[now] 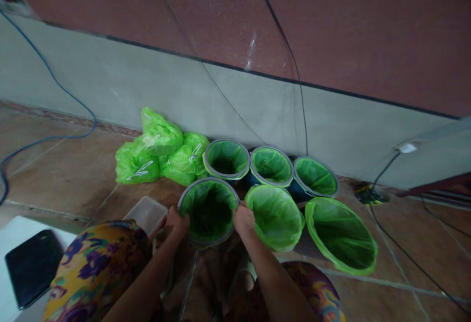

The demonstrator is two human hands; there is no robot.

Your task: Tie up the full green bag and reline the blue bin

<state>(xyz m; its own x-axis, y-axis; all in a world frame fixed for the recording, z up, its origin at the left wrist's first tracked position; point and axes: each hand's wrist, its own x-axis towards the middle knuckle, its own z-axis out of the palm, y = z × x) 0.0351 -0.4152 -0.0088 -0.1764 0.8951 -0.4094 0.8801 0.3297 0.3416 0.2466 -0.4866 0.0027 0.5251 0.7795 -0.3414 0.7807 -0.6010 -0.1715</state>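
Observation:
My left hand [178,222] is closed on the left side of a grey-rimmed trash bin [208,180], and my right hand [244,217] grips the rim on the opposite side. Inside this bin hangs a green plastic liner [210,214]; its bottom is dark. Just right of my right hand stands a second bin [274,216] with its green bag folded over the edge. Farther right is another green-lined bin [340,236], its mouth seen at a slant. Behind them, three grey-rimmed bins [227,160] with green liners stand along the wall.
Tied green bags [162,133] are heaped against the wall at left. A clear plastic box [146,215] sits beside my left hand. A dark phone or tablet [34,268] lies on a white surface at lower left. Cables, including a blue one [69,95], run across wall and floor.

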